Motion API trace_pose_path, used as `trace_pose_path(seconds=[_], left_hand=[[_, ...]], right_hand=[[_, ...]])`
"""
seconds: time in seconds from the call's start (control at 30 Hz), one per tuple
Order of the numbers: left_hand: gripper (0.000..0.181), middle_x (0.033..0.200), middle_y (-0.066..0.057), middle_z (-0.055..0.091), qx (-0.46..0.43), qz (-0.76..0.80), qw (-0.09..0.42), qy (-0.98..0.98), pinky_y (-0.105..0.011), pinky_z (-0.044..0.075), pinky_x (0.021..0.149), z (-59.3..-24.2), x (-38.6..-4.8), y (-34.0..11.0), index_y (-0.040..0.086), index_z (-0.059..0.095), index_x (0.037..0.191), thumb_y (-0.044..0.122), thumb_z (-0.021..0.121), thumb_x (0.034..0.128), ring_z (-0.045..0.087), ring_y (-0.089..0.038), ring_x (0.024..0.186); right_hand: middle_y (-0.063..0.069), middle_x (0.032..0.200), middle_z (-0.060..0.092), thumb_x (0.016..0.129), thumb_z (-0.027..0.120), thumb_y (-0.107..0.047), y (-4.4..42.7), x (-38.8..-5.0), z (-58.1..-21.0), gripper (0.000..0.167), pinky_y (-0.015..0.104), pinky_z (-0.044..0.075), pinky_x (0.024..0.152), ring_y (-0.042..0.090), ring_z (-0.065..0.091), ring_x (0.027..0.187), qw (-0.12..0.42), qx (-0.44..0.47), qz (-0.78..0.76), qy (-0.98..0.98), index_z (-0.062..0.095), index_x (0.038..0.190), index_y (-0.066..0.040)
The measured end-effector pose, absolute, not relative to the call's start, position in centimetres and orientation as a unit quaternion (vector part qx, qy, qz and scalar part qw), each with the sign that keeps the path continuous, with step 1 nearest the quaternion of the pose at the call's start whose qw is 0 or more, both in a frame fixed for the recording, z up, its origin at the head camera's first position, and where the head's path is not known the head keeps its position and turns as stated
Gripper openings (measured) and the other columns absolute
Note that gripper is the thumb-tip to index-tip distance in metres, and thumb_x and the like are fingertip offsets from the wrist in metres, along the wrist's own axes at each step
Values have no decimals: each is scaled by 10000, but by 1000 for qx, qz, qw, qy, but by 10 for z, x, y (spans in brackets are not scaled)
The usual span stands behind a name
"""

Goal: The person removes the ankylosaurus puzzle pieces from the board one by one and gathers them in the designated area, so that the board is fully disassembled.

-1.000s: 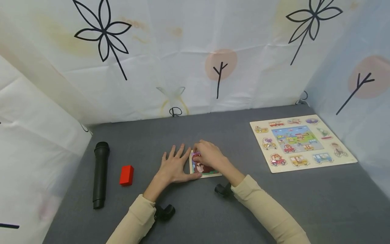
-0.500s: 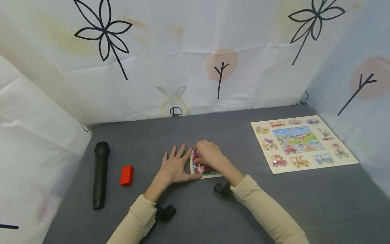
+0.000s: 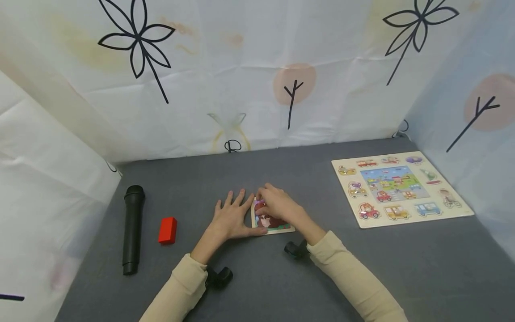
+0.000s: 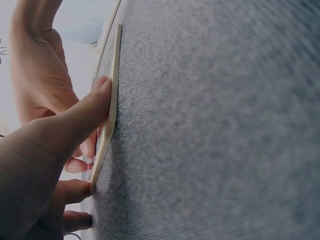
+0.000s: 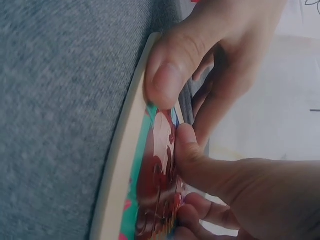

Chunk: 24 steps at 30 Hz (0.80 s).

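A small framed picture puzzle (image 3: 277, 230) lies at the middle of the grey table. Spread flat at its left side, the left hand (image 3: 229, 222) has its thumb on the near edge; in the left wrist view the thumb (image 4: 95, 102) presses the rim (image 4: 116, 65). The right hand (image 3: 278, 205) reaches over the puzzle from the right, its bent fingers and thumb closed about a purple piece (image 3: 259, 203) at the far left corner. Thumb (image 5: 186, 140) and fingers (image 5: 195, 210) rest on the picture in the right wrist view; that piece's edges are hidden there.
At the left stand apart a black microphone (image 3: 132, 230), lying down, and a red block (image 3: 167, 230). A large vehicle puzzle board (image 3: 350, 203) lies at the right. Dark wrist devices (image 3: 219, 277) show under both sleeves. White printed cloth (image 3: 241, 80) borders the table.
Both hands stay at almost the same places on the small puzzle, with only a slight shift of the whole view. Nothing has been taken hold of or let go.
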<state>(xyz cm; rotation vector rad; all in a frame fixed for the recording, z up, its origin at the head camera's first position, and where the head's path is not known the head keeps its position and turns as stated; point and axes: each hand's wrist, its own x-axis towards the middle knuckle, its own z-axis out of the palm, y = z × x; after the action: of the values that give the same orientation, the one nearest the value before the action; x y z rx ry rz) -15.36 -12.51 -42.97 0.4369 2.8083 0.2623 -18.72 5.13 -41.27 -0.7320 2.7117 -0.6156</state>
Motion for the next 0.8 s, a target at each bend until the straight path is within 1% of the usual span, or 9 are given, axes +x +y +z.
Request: trace_pose_path(seconds=[0.17,0.27,0.33,0.4,0.57,0.67,0.8], left_hand=[[1108,1723,-126,175,151,89,148,973,-745,208,1192,-427,-154,-124,248,250,1642,814,657,781,143,-475,1581],[1108,1720,-138,180,151,91,148,973,-749,213,1186,-427,-154,-124,239,250,1643,804,664,784,152,-484,1576],[1108,1721,-136,176,152,91,148,973,-749,209,1188,-426,-154,-124,242,243,1644,801,666,786,147,-483,1577],[1112,1720,-139,180,152,92,146,973,-751,214,1185,-427,-154,-124,238,244,1645,799,669,784,153,-486,1575],[1114,1722,-132,173,152,93,147,973,-749,208,1189,-427,-154,-123,241,246,1644,808,665,781,143,-480,1579],[1115,1724,-127,166,151,95,150,973,-746,200,1194,-427,-154,-124,246,243,1644,808,666,779,132,-476,1582],[1111,1718,-143,188,152,99,145,973,-752,211,1185,-427,-153,-124,222,266,1640,787,685,780,153,-488,1574]], right_hand=[[126,1158,642,908,786,-246,54,-188,-415,375,414,555,856,233,621,953,112,-277,-230,926,684,1183,-13],[147,1195,669,901,793,-229,56,-189,-416,398,448,561,916,274,644,1050,99,-292,-240,921,691,1205,7],[155,1203,670,903,791,-221,57,-189,-416,397,455,561,922,289,645,1066,97,-294,-247,918,695,1212,9],[155,1201,666,909,785,-218,58,-188,-416,395,454,560,916,291,642,1059,97,-294,-252,917,698,1225,4],[121,1125,636,923,772,-207,60,-187,-415,367,417,534,834,214,596,918,106,-292,-253,916,709,1238,-29],[109,1104,622,937,755,-171,62,-187,-414,358,405,532,822,191,581,891,113,-291,-254,915,703,1267,-42],[102,1084,625,958,723,-127,61,-187,-415,339,384,535,805,176,568,878,115,-293,-252,915,700,1286,-45]])
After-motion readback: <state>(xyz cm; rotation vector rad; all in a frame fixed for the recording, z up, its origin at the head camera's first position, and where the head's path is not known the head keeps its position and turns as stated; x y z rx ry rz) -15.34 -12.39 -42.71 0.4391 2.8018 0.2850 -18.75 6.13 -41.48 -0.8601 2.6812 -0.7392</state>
